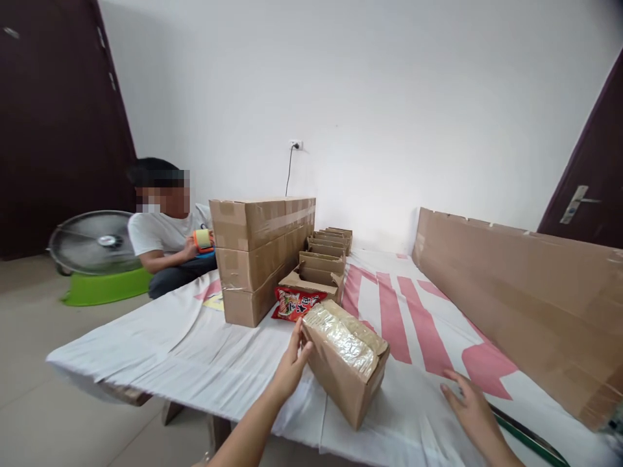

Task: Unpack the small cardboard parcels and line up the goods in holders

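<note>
While the left hand (292, 364) rests half-spread against the left side of the taped box (343, 353) at the near edge of the cloth-covered counter (160, 350), the right hand (471, 405) is well apart to the right, fingers loosely spread. Just beyond the taped box lies a red packet (293, 303), with stacked boxes (246, 256) to its left and open boxes (325, 263) on its far side.

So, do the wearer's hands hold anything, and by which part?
Left hand touches the taped box at its left end; firm grip can't be told. Right hand holds nothing.

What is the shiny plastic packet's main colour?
The plastic packet is mainly red; head view shows it best.
</note>
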Action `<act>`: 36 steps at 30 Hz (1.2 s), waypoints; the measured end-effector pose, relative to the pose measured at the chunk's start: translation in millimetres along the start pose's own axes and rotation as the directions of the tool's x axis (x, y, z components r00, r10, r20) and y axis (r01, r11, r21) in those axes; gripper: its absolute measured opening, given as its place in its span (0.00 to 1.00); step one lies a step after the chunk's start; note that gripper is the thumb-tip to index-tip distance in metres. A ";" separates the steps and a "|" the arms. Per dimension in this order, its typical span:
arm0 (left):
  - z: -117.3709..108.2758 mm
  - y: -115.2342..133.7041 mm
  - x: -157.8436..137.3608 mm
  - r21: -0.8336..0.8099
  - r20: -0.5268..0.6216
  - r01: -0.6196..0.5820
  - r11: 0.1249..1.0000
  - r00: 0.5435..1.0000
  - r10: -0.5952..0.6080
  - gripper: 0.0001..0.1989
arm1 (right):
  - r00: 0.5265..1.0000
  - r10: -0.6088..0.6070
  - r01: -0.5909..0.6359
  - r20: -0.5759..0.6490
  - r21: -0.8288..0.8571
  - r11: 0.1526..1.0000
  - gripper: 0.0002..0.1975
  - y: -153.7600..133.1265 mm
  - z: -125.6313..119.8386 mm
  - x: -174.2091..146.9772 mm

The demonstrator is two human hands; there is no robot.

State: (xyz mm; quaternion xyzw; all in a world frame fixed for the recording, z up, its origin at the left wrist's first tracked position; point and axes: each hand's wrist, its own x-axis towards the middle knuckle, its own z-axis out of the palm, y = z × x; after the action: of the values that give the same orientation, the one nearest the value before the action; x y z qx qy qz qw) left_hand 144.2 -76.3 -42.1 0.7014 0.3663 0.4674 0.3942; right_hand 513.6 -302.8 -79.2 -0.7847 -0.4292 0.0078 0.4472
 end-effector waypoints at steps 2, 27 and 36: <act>15.3 9.4 -7.4 -0.040 0.043 -0.005 0.999 0.999 0.007 0.35 | 0.997 -0.055 0.033 -0.055 -0.335 0.942 0.25 34.3 -24.1 -1.3; 40.8 59.8 -17.8 -0.220 0.326 -0.037 0.975 0.939 0.109 0.17 | 0.876 -0.482 0.474 0.003 -0.188 0.860 0.19 -99.5 -54.8 20.5; 42.2 50.0 -14.9 -0.428 0.351 -0.022 0.904 0.917 0.188 0.16 | 0.504 -0.651 0.861 0.568 -0.267 0.433 0.19 -240.7 1.1 51.0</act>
State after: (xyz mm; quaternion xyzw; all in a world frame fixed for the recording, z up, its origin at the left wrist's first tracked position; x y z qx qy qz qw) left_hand 187.0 -119.4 -13.5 0.6983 0.1352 0.4088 0.5718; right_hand 385.0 -211.6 109.7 -0.5691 -0.8025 -0.1623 0.0765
